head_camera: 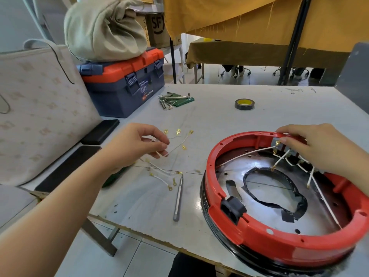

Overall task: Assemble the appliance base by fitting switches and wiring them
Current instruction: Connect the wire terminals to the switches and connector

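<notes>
Red appliance base [259, 244] on the white table, with loose wires beside it

The round red ring lies open side up over a shiny metal plate [265, 196] with an oval cut-out edged in black tape. Grey switches [279, 145] sit in its far wall, white wires [247, 153] running from them across the plate. A black socket [232, 208] sits in the near-left wall. Loose white wires with brass terminals [163, 172] lie left of it.

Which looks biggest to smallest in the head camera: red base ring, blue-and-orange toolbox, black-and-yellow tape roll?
1. Round red plastic base ring, though it is nearest the camera.
2. Blue-and-orange plastic toolbox.
3. Black-and-yellow tape roll.
</notes>
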`<action>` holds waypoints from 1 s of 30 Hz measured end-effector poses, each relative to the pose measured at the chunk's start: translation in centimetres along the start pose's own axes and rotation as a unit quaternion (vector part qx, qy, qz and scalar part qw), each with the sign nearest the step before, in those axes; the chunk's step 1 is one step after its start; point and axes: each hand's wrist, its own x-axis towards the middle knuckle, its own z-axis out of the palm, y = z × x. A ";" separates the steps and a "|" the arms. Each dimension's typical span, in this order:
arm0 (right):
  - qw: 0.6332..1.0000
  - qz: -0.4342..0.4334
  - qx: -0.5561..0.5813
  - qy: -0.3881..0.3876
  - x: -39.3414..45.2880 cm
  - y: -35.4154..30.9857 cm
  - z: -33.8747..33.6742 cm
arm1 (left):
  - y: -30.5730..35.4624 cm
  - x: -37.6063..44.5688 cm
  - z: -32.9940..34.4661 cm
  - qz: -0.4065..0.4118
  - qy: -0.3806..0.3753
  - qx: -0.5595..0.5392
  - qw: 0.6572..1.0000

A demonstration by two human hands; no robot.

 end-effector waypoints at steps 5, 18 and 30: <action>1.000 0.000 0.003 0.007 0.0 0.0 0.1 | 2.2 0.0 -0.5 0.034 -0.038 -0.137 0.989; 0.918 0.038 0.392 -0.047 -0.5 -4.5 -3.4 | 6.7 1.8 4.6 0.081 -0.254 -0.225 0.937; 0.813 0.114 0.570 -0.033 -1.6 -4.8 -3.4 | 7.1 1.8 7.3 0.088 -0.361 -0.257 0.892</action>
